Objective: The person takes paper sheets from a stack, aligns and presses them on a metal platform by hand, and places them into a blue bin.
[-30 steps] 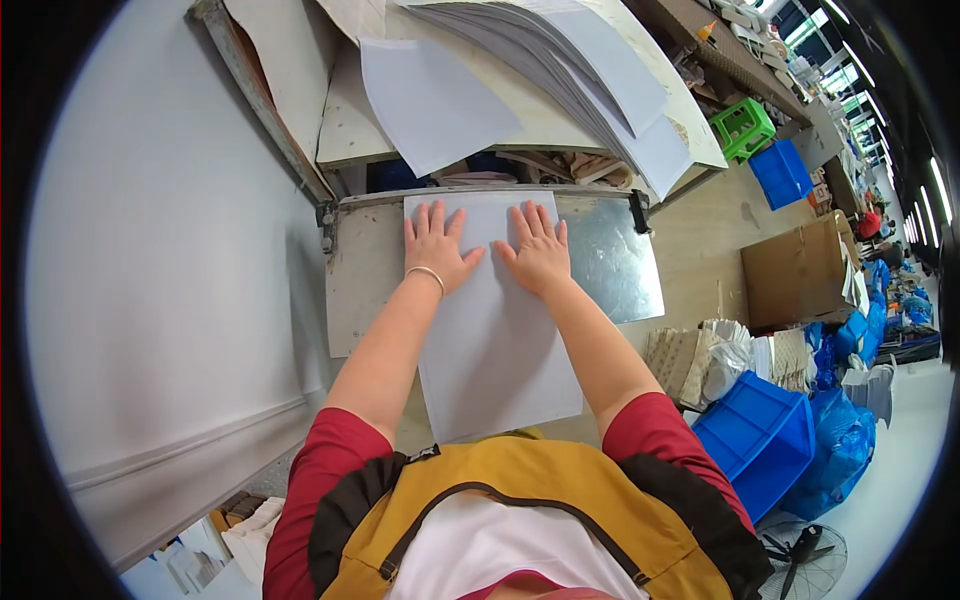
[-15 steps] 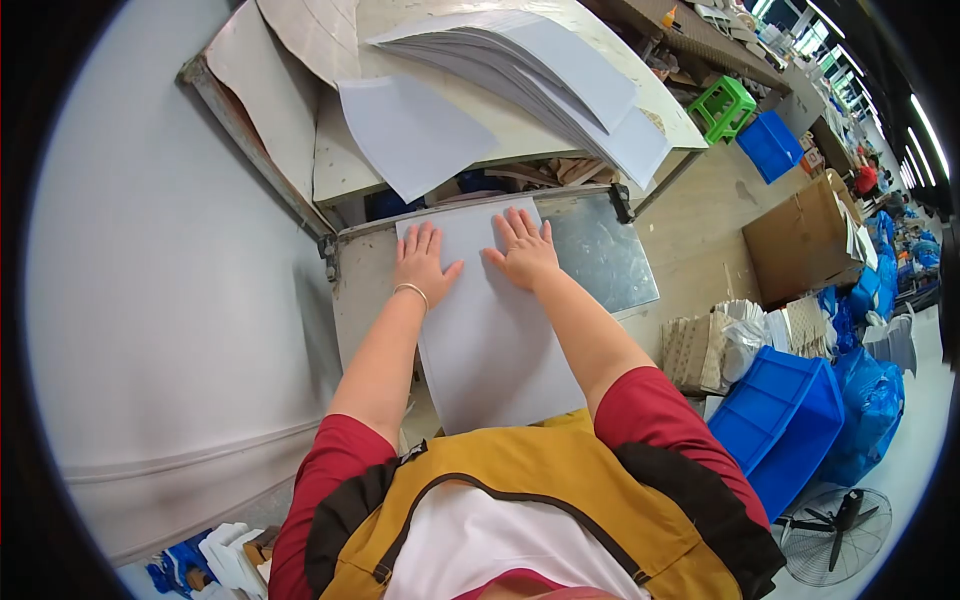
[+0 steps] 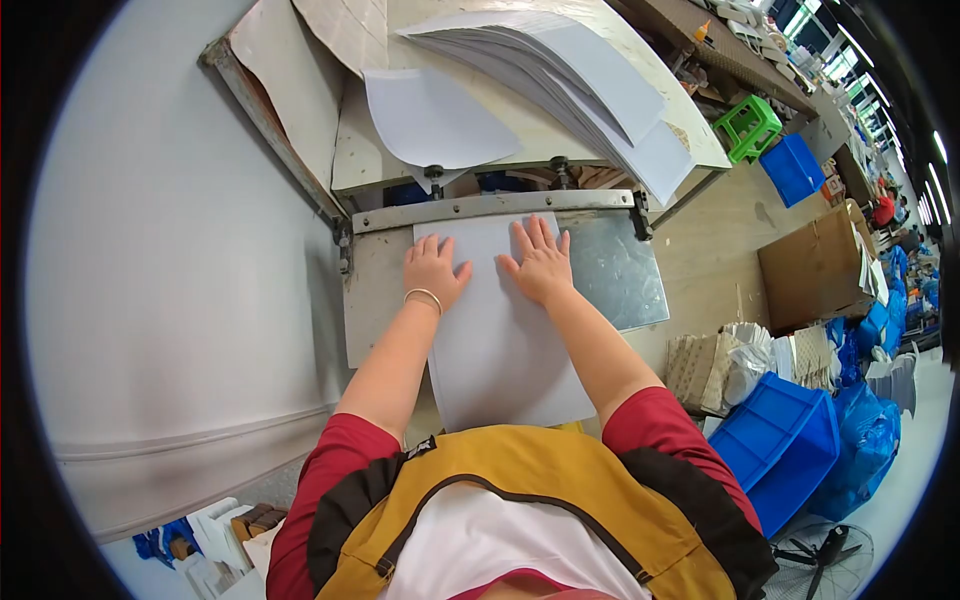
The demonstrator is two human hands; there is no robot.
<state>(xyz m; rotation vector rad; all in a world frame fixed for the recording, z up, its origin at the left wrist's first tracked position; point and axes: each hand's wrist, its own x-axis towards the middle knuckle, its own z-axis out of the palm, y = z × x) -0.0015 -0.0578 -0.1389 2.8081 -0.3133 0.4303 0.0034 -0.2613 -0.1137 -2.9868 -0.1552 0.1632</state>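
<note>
A long white sheet point(image 3: 500, 350) lies on the metal bed of a machine, its near end against my apron point(image 3: 520, 465). Flat on its far left part rests my left hand point(image 3: 434, 272), fingers spread, a bracelet at the wrist. My right hand point(image 3: 540, 262) lies flat toward the right edge, fingers stretched forward. Just beyond my fingertips a riveted metal bar point(image 3: 500, 207) crosses over the sheet's far end. Bolts point(image 3: 561, 174) stand behind the bar. To the right of the sheet shows a shiny metal plate point(image 3: 612, 265). Neither hand grips anything.
Behind the bar, a table point(image 3: 375, 140) carries a fanned stack of white sheets point(image 3: 560, 75) and a single curved sheet point(image 3: 435, 115). A wall point(image 3: 180, 260) stands close on my left. To the right are a carton point(image 3: 815, 265), a blue crate point(image 3: 775, 440) and a fan point(image 3: 825, 560).
The riveted bar and the bolts behind it have come into view across the sheet's far end. My hands stay flat on the sheet. The view has shifted slightly.
</note>
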